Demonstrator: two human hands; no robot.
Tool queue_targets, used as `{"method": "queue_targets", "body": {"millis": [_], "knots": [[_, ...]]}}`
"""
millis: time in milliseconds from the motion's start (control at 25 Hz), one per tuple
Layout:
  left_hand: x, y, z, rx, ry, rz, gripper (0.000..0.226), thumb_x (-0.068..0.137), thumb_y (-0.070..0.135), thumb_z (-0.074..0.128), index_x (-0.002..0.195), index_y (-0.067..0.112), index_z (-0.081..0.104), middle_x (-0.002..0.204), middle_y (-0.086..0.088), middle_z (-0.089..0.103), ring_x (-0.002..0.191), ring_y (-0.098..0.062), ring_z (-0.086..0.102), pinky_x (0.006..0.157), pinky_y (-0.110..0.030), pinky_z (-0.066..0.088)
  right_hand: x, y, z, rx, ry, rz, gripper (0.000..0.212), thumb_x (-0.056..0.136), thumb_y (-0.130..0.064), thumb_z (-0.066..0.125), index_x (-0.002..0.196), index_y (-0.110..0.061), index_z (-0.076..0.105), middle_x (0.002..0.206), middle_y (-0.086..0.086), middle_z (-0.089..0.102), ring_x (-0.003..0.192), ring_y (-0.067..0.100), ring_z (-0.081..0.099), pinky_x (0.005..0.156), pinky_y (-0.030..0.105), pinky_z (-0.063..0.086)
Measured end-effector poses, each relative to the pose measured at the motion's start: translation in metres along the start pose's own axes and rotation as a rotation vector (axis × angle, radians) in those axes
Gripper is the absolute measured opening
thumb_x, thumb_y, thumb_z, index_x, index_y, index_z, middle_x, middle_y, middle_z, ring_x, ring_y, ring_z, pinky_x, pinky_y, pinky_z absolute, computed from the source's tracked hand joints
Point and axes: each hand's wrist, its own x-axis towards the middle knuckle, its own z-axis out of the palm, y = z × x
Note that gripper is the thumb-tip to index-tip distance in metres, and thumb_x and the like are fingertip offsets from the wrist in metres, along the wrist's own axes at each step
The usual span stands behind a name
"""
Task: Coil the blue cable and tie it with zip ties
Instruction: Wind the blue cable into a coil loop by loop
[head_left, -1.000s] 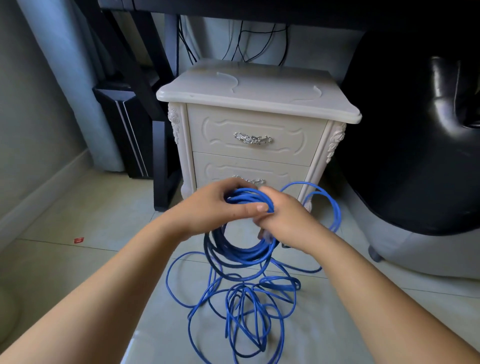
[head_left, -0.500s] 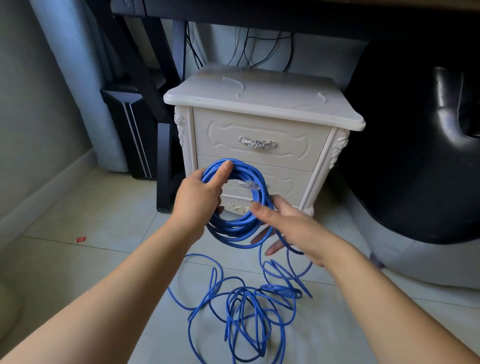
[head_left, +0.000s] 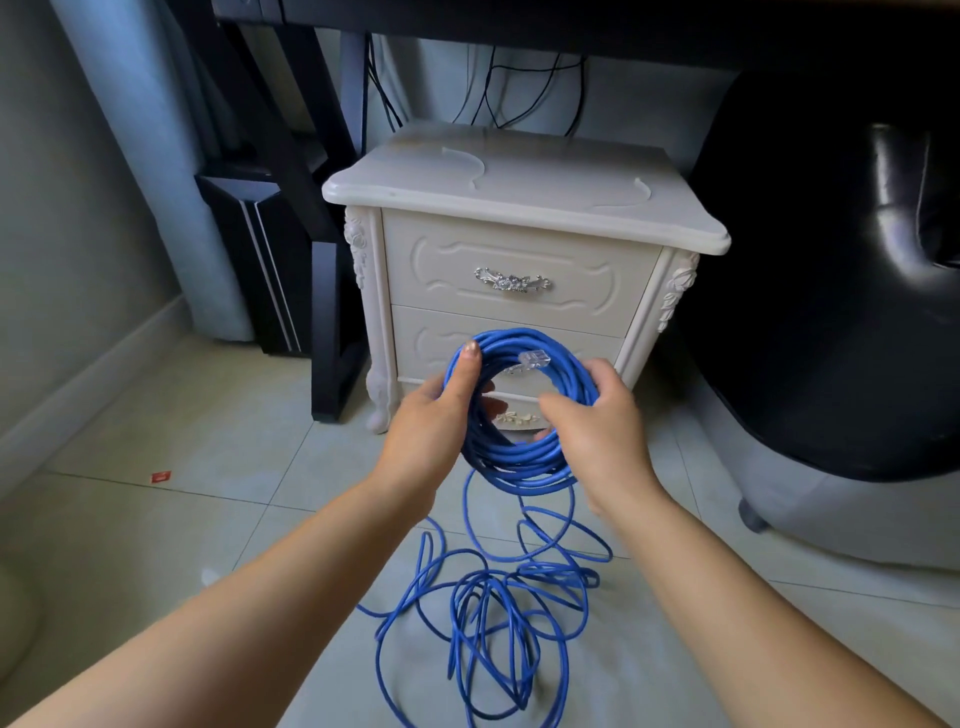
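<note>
A round coil of blue cable (head_left: 519, 462) is held upright in front of the nightstand. My left hand (head_left: 431, 431) grips the coil's left side, thumb pressed along the top of the loops. My right hand (head_left: 597, 421) is closed on the coil's right side. A clear plug (head_left: 535, 358) at the cable's end lies across the top of the coil. From the coil's bottom the cable drops to a loose tangle of blue cable (head_left: 493, 613) on the tiled floor. No zip ties can be seen.
A white two-drawer nightstand (head_left: 519, 208) stands straight ahead, close behind the coil. A black chair (head_left: 841, 312) fills the right. Black desk legs (head_left: 327, 291) and a dark box (head_left: 249, 260) stand at the left. A small red scrap (head_left: 160, 476) lies on the floor.
The coil was lifted from low near the floor to in front of the lower drawer. My right hand, loose under it half a second ago, now grips its right side.
</note>
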Motion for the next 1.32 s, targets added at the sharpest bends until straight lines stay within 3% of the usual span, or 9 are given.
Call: {"method": "queue_targets", "body": {"millis": [120,280,400,520,680,800,1000,1160,1320], "knots": [[0.001,0.011,-0.01,0.12,-0.17,0.079,0.044,0.091,0.055,0.056,0.102,0.015,0.073,0.096,-0.003,0.076,0.099,-0.022,0.07,0.09,-0.037,0.056,0.009,-0.001,-0.012,-0.238,0.008,-0.095,0.016,0.078,-0.012,0.059,0.08,-0.026,0.054,0.067,-0.005,0.056,0.068,0.036,0.065,0.058,0.037,0.056],[-0.002,0.023,-0.016,0.399,-0.387,0.296,0.045,0.075,0.06,0.065,0.104,0.026,0.068,0.072,0.017,0.068,0.063,-0.001,0.061,0.066,-0.016,0.043,0.0,-0.006,-0.011,-0.669,-0.211,-0.295,0.019,0.079,-0.019,0.059,0.091,-0.027,0.047,0.081,-0.004,0.063,0.077,0.028,0.055,0.068,0.037,0.048],[-0.001,0.019,-0.014,0.719,-0.435,0.323,0.038,0.075,0.056,0.073,0.096,0.025,0.064,0.066,0.01,0.061,0.05,-0.002,0.052,0.052,-0.014,0.042,-0.007,-0.009,-0.009,-0.814,-0.304,-0.371,0.028,0.083,-0.025,0.057,0.101,-0.028,0.036,0.088,-0.005,0.063,0.079,0.028,0.054,0.066,0.034,0.041],[0.001,0.021,-0.017,0.838,-0.441,0.333,0.041,0.08,0.053,0.071,0.087,0.015,0.058,0.068,0.002,0.062,0.051,-0.004,0.054,0.05,-0.014,0.041,-0.007,-0.009,-0.012,-0.832,-0.318,-0.376,0.038,0.079,-0.028,0.06,0.106,-0.03,0.032,0.087,-0.006,0.062,0.08,0.027,0.057,0.066,0.034,0.043],[0.0,0.025,-0.021,0.762,-0.427,0.42,0.031,0.084,0.042,0.071,0.085,0.014,0.058,0.066,0.004,0.059,0.064,-0.016,0.067,0.055,-0.015,0.046,-0.002,-0.014,-0.016,-0.72,-0.337,-0.26,0.048,0.062,-0.045,0.066,0.104,-0.038,0.045,0.079,-0.008,0.062,0.075,0.019,0.06,0.07,0.035,0.051],[0.004,0.026,-0.027,0.617,-0.34,0.44,0.031,0.084,0.042,0.069,0.082,0.013,0.059,0.06,0.007,0.055,0.054,-0.014,0.062,0.057,-0.019,0.051,0.006,-0.017,-0.028,-0.528,-0.407,-0.13,0.036,0.066,-0.047,0.078,0.096,-0.037,0.059,0.08,-0.011,0.069,0.072,0.008,0.065,0.07,0.029,0.053],[0.008,0.022,-0.027,0.276,-0.24,0.342,0.04,0.076,0.054,0.064,0.076,0.014,0.058,0.06,-0.001,0.05,0.055,-0.013,0.05,0.068,-0.038,0.06,0.0,-0.011,-0.03,-0.349,-0.491,0.01,0.055,0.07,-0.043,0.082,0.115,-0.048,0.05,0.097,-0.016,0.07,0.089,0.004,0.069,0.072,0.035,0.061],[0.011,0.017,-0.017,0.049,-0.157,0.272,0.03,0.092,0.04,0.061,0.078,0.013,0.059,0.059,0.005,0.046,0.057,-0.013,0.046,0.07,-0.042,0.055,-0.002,-0.008,-0.021,-0.048,-0.395,0.071,0.042,0.076,-0.027,0.081,0.109,-0.034,0.057,0.095,-0.003,0.074,0.087,0.013,0.073,0.078,0.039,0.059],[0.005,0.012,-0.009,-0.033,-0.258,0.11,0.048,0.092,0.044,0.06,0.104,-0.002,0.062,0.066,0.002,0.05,0.065,-0.015,0.051,0.08,-0.043,0.052,0.0,-0.007,-0.015,0.142,-0.268,0.093,0.029,0.08,0.003,0.07,0.101,-0.012,0.058,0.059,-0.001,0.063,0.058,0.016,0.067,0.062,0.033,0.053]]}}
